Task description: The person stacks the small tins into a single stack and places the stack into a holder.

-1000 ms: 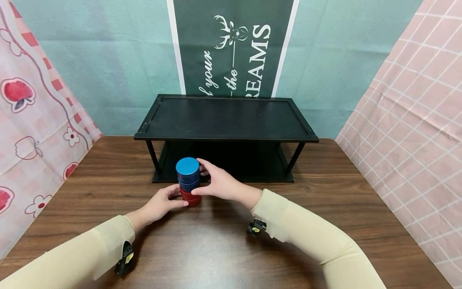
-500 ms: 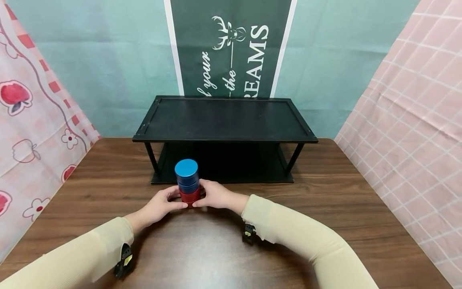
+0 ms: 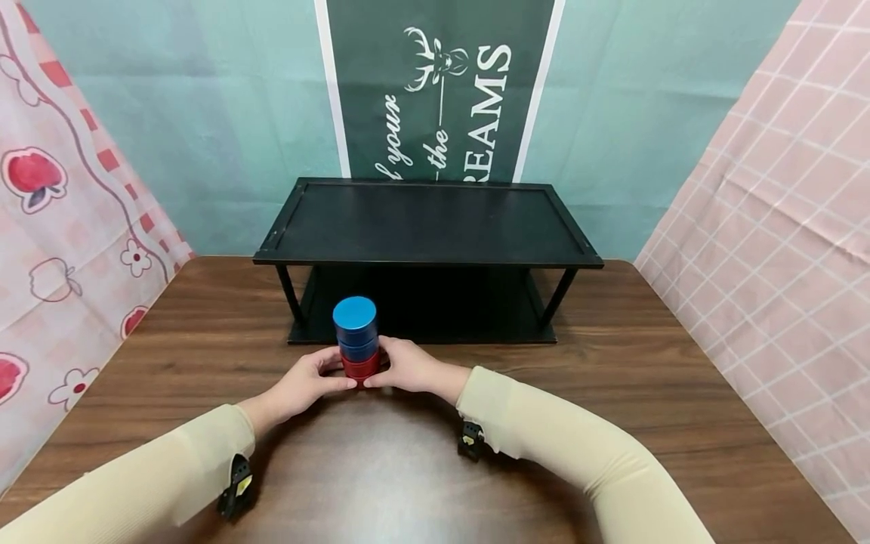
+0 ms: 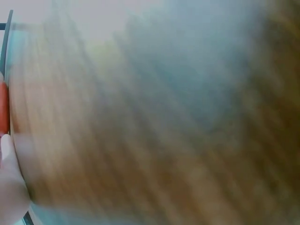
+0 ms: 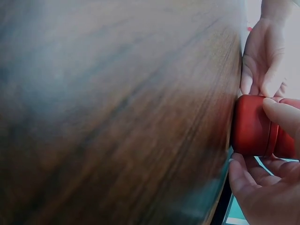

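Note:
A round blue metal canister (image 3: 356, 323) stands upright on top of a round red canister (image 3: 361, 366), in front of the black shelf. My left hand (image 3: 297, 387) holds the red canister's left side low down, thumb at its front. On the right, my right hand (image 3: 411, 368) grips the same red canister between thumb and fingers, the two thumbs close together. The right wrist view shows the red canister (image 5: 255, 126) with its seam and both hands around it. Only a sliver of red and part of the left hand (image 4: 11, 187) show in the blurred left wrist view.
A two-tier black shelf (image 3: 428, 223) stands at the back of the brown wooden table (image 3: 612, 363). Behind it hangs a green cloth (image 3: 612, 91) with lettering. Pink patterned cloths hang on the left and right sides.
My right hand has come down from beside the blue canister to the red one below it. The left hand and the stack stay in place.

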A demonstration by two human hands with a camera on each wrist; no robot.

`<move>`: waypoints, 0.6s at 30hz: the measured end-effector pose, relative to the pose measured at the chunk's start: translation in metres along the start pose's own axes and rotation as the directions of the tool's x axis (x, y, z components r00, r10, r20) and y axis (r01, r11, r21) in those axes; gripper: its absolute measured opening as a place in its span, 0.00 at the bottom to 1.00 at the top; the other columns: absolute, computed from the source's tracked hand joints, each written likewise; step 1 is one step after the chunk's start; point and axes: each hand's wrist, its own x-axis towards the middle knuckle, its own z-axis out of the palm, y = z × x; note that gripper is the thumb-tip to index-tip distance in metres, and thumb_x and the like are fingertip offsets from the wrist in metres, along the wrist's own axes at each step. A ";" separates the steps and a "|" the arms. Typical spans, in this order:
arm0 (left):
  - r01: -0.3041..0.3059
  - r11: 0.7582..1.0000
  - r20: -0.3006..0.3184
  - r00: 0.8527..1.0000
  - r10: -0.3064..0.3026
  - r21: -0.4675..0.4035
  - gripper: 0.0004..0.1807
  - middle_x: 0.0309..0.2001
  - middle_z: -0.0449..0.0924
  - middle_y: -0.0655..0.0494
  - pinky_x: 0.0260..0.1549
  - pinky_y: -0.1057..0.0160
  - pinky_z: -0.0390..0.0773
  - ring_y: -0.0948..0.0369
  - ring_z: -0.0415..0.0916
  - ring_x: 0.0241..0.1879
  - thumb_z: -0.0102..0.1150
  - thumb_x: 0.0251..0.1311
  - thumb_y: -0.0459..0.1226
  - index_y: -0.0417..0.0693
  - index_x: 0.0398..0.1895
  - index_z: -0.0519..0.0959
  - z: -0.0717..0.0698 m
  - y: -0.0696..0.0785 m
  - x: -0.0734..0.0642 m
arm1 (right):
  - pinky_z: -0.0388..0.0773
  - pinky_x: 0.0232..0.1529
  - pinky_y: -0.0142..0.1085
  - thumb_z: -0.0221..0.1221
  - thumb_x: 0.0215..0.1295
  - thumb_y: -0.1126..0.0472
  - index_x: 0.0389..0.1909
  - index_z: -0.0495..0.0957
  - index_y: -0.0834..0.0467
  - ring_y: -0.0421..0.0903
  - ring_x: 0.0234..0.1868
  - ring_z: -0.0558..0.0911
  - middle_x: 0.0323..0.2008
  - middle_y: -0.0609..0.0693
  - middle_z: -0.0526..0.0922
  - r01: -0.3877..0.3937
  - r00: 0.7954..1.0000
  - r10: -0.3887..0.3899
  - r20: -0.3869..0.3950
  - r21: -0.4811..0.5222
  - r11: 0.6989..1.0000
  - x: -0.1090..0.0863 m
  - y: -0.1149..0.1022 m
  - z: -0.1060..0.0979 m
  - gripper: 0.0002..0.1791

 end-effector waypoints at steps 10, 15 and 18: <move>-0.016 1.000 0.008 1.000 0.016 0.017 0.28 0.55 0.74 0.41 0.56 0.46 0.66 0.46 0.70 0.56 0.64 0.55 0.36 0.35 0.59 0.70 0.003 0.003 0.003 | 0.73 0.49 0.31 0.68 0.54 0.57 0.57 0.69 0.60 0.41 0.47 0.78 0.49 0.51 0.79 -0.010 1.000 0.010 -0.009 0.010 1.000 -0.003 0.002 -0.001 0.30; -0.020 0.999 0.006 1.000 0.020 0.030 0.28 0.55 0.75 0.41 0.55 0.46 0.67 0.46 0.71 0.55 0.65 0.55 0.36 0.35 0.58 0.71 0.002 0.003 0.004 | 0.73 0.49 0.31 0.68 0.54 0.58 0.57 0.69 0.61 0.42 0.47 0.78 0.49 0.52 0.79 -0.006 1.000 0.007 -0.010 0.010 1.000 -0.004 0.000 -0.002 0.30; -0.030 0.999 0.012 0.999 0.029 0.031 0.28 0.55 0.75 0.41 0.55 0.46 0.67 0.46 0.71 0.55 0.65 0.55 0.36 0.35 0.58 0.70 0.000 0.003 0.006 | 0.73 0.49 0.30 0.68 0.54 0.58 0.56 0.69 0.61 0.41 0.47 0.78 0.48 0.51 0.79 -0.004 1.000 0.004 -0.015 0.010 1.000 -0.003 0.001 -0.004 0.30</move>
